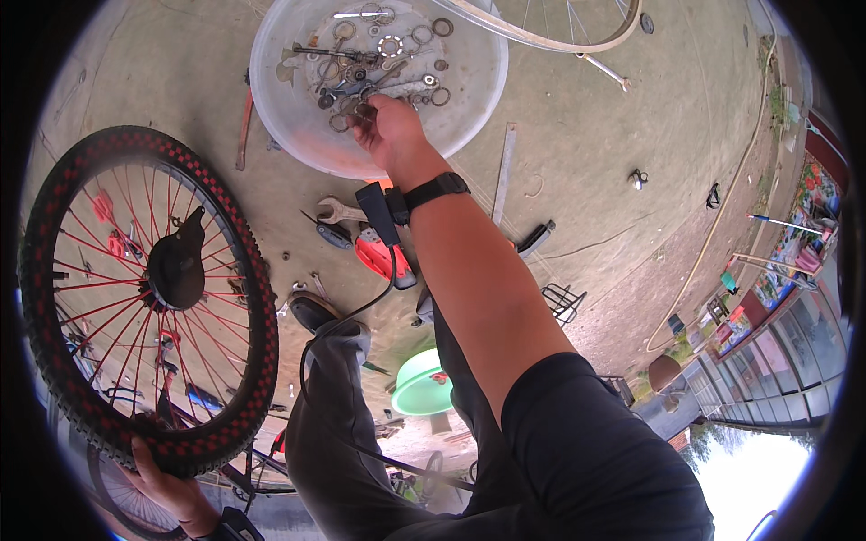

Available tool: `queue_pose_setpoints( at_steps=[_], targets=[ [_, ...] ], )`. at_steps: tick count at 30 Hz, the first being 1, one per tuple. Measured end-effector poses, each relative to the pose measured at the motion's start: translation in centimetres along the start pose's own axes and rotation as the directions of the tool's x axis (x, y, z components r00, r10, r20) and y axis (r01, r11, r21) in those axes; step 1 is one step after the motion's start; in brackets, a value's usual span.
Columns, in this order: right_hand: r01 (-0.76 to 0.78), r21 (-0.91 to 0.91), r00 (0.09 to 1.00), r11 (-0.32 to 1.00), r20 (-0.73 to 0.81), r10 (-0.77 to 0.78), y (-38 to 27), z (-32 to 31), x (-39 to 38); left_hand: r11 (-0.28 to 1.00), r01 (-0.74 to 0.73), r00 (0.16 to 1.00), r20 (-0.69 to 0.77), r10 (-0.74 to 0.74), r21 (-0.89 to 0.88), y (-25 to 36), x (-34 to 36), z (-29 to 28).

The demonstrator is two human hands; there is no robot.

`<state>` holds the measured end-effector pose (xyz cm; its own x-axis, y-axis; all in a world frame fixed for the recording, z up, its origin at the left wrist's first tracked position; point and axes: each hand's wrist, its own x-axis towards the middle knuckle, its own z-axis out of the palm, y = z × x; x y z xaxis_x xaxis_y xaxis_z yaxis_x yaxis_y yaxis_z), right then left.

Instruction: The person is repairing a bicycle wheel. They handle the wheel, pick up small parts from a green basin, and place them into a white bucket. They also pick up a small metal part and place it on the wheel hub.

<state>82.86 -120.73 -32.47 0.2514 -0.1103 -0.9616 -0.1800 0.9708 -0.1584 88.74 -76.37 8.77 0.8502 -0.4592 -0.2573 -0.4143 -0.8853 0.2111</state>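
Note:
My left hand [164, 487] grips the lower edge of a bicycle wheel [262, 316], which stands upright at the left. The wheel has a black tyre with red checks, red spokes and a black cover [178, 261] at its hub. My right hand [395, 132] reaches into a wide whitish plastic basin [492, 95] at the top. Its fingers are curled down among greasy metal rings, axles and other small bicycle parts. Whatever lies between the fingertips is too small and partly hidden to name. A toothed light ring [391, 46] and a loose ring [440, 96] lie near that hand.
Another wheel rim [577, 43] lies past the basin. On the concrete floor are an open-ended wrench [341, 211], a red-and-black tool [377, 252], a flat metal strip [505, 171] and a folding knife [537, 237]. A green basin [406, 383] stands near my legs. A cable runs along my right arm.

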Motion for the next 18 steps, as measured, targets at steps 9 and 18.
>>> queue_pose_setpoints(
  at_steps=[9, 18],
  targets=[
    [0.063, -0.01, 0.967, 0.998, 0.247, -0.059, -0.3, 0.0, 0.1, 0.969, -0.126, 0.992, 0.005, 0.128, 0.214, 1.0, 0.6, -0.2],
    [0.131, 0.027, 0.99, 0.991, -0.05, -0.13, -0.5, -1.2, -0.9, 0.995, -0.023, 1.0, -0.01, 0.024, 0.092, 0.5, 0.4, -0.2]
  ],
)
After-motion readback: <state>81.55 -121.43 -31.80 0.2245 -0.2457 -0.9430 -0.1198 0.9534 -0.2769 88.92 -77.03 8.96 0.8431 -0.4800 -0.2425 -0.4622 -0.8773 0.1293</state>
